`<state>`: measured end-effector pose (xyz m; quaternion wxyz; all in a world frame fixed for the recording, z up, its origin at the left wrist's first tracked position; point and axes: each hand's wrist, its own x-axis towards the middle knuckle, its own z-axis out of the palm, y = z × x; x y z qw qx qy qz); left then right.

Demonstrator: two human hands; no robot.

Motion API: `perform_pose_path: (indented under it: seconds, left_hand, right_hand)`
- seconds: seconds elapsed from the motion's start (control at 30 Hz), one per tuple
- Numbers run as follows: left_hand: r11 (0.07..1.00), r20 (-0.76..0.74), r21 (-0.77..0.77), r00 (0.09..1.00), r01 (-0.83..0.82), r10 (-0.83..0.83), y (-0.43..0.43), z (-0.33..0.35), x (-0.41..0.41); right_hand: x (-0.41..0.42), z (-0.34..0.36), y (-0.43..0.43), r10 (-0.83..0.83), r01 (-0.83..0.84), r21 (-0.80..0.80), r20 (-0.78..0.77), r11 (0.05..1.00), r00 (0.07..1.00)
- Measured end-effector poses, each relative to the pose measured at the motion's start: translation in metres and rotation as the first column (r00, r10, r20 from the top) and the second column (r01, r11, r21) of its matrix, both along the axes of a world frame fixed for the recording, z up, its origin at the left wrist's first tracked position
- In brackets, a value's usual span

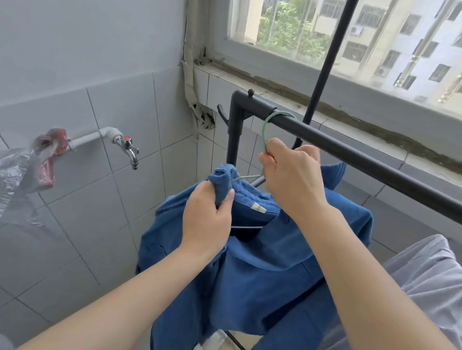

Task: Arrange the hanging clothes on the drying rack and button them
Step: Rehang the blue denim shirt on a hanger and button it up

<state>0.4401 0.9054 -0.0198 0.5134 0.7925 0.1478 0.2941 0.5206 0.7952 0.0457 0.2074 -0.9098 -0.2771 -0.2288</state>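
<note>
Here, shirt's [266, 286] label [258, 208]; lettering illegible.

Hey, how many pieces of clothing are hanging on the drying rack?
2. A blue shirt on the green hanger near the rack's left end, and a pale grey garment to its right at the frame edge. More may hang out of view.

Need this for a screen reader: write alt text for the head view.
The right hand grips the green hanger hooked over the black drying rack bar, while the left hand grips the blue shirt near its collar. A grey garment hangs at right.
</note>
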Motion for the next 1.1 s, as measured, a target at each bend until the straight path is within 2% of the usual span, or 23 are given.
perform_pose_path:
  seconds: [0.07,0.1,0.2,0.27,0.37,0.43,0.6,0.63,0.7,0.77,0.83,0.97,1.1]
  left_hand:
    - [0.995,0.039,0.031,0.995,0.09,-0.091,-0.014,0.009,0.005]
    - [0.99,0.06,0.038,0.989,0.134,-0.136,-0.021,0.013,0.008]
    - [0.973,0.054,0.069,0.973,0.22,-0.224,-0.032,0.016,0.013]
    - [0.951,-0.031,0.203,0.973,0.231,-0.23,-0.03,0.005,0.01]
    - [0.889,-0.07,0.43,0.988,0.156,-0.139,-0.02,-0.01,0.007]
    - [0.863,-0.11,0.481,0.987,0.153,-0.114,-0.014,-0.014,0.01]
    - [0.878,-0.232,0.438,0.968,0.192,-0.096,0.002,-0.033,0.005]
    - [0.906,-0.253,0.377,0.963,0.189,-0.096,0.004,-0.038,0.001]
    - [0.983,-0.264,0.115,0.958,0.145,-0.11,0.007,-0.044,-0.006]
    - [0.988,-0.223,-0.125,0.968,0.087,-0.113,0.009,-0.038,-0.005]
    - [0.968,-0.155,-0.224,0.977,0.111,-0.148,0.011,-0.02,0.001]
    - [0.937,-0.083,-0.207,0.949,0.281,-0.303,0.021,0.031,0.02]
    - [0.919,-0.137,0.01,0.911,0.394,-0.389,0.025,0.048,0.027]
  right_hand:
    - [-0.001,0.005,0.002,0.036,-0.036,-0.125,0.0,0.992,0.999]
    - [0.0,0.006,0.001,0.064,-0.067,-0.135,-0.021,0.989,0.998]
    - [0.003,0.01,-0.005,0.162,-0.137,0.124,-0.221,0.983,0.962]
    - [0.002,0.007,-0.008,0.226,-0.145,0.275,-0.29,0.95,0.93]
    - [0.001,0.001,-0.004,0.252,-0.124,0.381,-0.31,0.916,0.917]
    - [0.004,-0.001,-0.004,0.226,-0.109,0.383,-0.275,0.917,0.935]
    - [0.003,-0.002,-0.015,0.175,-0.12,0.351,-0.13,0.929,0.976]
    - [0.003,-0.002,-0.017,0.172,-0.124,0.346,-0.111,0.93,0.979]
    - [0.001,-0.002,-0.021,0.198,-0.152,0.341,-0.107,0.928,0.974]
    - [0.003,-0.001,-0.023,0.223,-0.167,0.335,-0.136,0.927,0.965]
    - [0.005,-0.001,-0.021,0.226,-0.165,0.325,-0.159,0.931,0.961]
    - [0.004,-0.002,-0.014,0.217,-0.134,0.33,-0.228,0.934,0.949]
    - [0.003,0.001,-0.012,0.242,-0.125,0.377,-0.282,0.918,0.928]
